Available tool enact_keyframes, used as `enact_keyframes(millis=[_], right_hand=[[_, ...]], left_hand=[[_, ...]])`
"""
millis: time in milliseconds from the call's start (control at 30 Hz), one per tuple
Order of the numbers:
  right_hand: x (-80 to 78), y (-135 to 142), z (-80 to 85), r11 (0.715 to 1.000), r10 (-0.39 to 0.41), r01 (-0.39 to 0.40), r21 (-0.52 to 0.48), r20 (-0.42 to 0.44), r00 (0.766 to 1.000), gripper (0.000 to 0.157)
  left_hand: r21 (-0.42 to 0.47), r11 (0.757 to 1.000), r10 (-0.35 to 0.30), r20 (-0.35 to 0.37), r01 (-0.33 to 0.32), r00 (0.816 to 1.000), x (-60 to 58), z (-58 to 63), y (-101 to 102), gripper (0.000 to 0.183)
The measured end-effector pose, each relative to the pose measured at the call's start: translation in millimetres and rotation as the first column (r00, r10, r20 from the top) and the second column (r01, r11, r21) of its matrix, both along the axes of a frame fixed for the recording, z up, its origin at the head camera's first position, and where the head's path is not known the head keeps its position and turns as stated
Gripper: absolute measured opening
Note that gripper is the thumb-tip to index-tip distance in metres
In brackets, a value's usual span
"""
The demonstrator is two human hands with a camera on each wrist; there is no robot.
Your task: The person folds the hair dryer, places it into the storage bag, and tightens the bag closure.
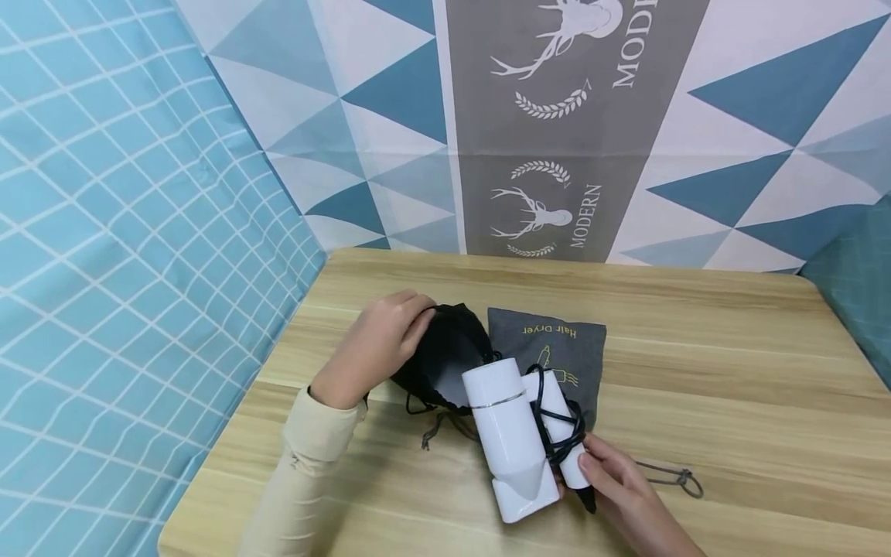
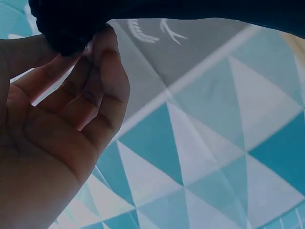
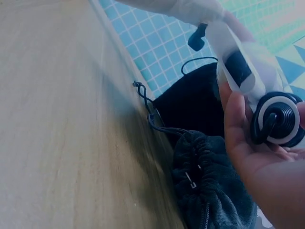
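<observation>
My left hand (image 1: 379, 340) pinches the rim of a black drawstring bag (image 1: 445, 348), whose mouth gapes toward the right. In the left wrist view, the fingertips of that hand (image 2: 66, 109) hold dark cloth (image 2: 66, 24). A white hair dryer (image 1: 511, 433) is in my right hand (image 1: 623, 487), gripped by its handle. Black cord (image 1: 560, 433) is wound around the handle. The dryer's upper end is beside the bag's mouth. From the right wrist view, the handle's round black cord end (image 3: 279, 119) faces the camera, and the hand (image 3: 267, 162) is wrapped around the handle.
Behind the dryer, a grey pouch (image 1: 592, 348) printed "Hair Dryer" lies on the wooden table (image 1: 731, 371); its drawstring (image 1: 668, 476) trails right. Another cord (image 1: 445, 425) hangs near the black bag. Patterned cloth walls (image 1: 390, 155) stand behind and at the left.
</observation>
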State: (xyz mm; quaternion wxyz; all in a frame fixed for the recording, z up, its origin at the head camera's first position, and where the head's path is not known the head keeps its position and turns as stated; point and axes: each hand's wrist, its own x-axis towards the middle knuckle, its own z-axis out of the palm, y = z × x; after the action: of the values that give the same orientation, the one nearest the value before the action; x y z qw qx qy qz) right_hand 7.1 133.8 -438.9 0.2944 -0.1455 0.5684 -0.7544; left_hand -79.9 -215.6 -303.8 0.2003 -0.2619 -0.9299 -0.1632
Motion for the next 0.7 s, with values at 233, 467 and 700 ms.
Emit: enact_keyframes(millis=[233,467,700], right_hand=[[-2.0,2,5.7,0.979,0.172,-0.168,-0.118,0.025,0.985,0.046],[-6.0,0,17.5,0.961,0.251,-0.249,-0.119,-0.002,0.968,0.048],[-16.5,-5,33.8,0.94,0.329,-0.327,-0.092,0.006,0.944,0.046]], left_hand=[[-0.018,0.996,-0.09,0.0,0.09,0.996,5.8,-7.2,19,0.013],[-0.074,0.987,-0.146,-0.001,0.145,0.989,11.5,-9.0,27,0.011],[-0.081,0.985,-0.149,0.046,0.153,0.988,17.1,-2.7,25,0.011]])
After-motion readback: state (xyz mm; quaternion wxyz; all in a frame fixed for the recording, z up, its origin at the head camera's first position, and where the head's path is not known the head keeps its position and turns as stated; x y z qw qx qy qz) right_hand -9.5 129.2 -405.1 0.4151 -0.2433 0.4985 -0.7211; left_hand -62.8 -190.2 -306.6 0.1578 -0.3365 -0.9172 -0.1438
